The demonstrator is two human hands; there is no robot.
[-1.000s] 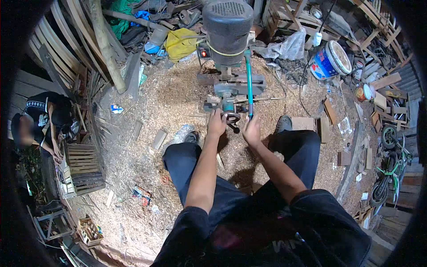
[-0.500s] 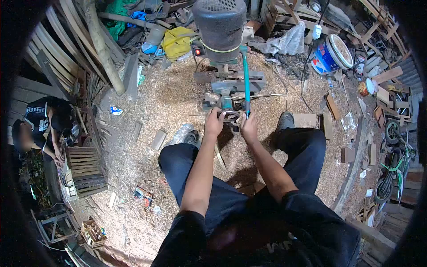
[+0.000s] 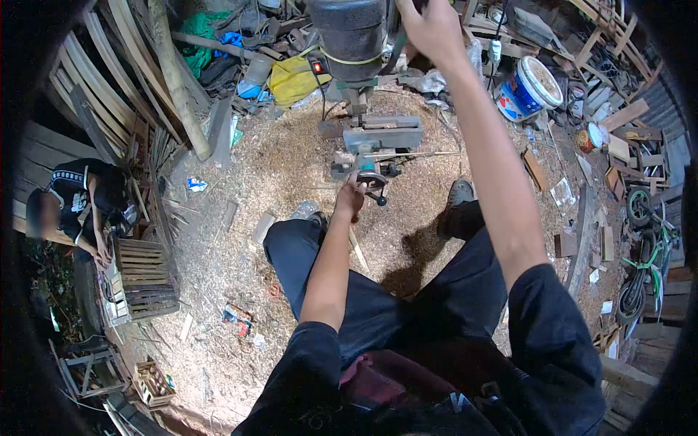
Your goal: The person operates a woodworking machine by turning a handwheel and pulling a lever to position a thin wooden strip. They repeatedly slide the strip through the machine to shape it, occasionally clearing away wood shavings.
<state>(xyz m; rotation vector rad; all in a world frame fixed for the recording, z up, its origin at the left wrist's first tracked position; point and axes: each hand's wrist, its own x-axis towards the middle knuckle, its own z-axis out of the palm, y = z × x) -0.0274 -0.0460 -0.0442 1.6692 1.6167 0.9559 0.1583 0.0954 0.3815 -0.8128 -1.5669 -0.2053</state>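
We are finding the left hand (image 3: 350, 201) gripping the wheel (image 3: 374, 178) at its left side, fingers wrapping the rim, presumably to keep it from turning freely. The right hand (image 3: 436, 33) is hanging high beside the motor (image 3: 349, 40), next to the lever (image 3: 396, 54), which is slanting upward. The view's edge is cutting off the fingers, so we cannot tell whether they are closing on the lever's end; its raised angle is probably dictating the arm's stretch. The wheel is sitting just before the bed (image 3: 382, 138), ahead of the knees (image 3: 287, 243), which are standing apart, apparently for access. A band (image 3: 356, 61) is girdling the motor, likely securing something. We are noting a switch (image 3: 317, 67) showing red, shavings (image 3: 283, 160) covering the floor, and another person (image 3: 87, 189) leaning over a crate (image 3: 149, 265), well apart.
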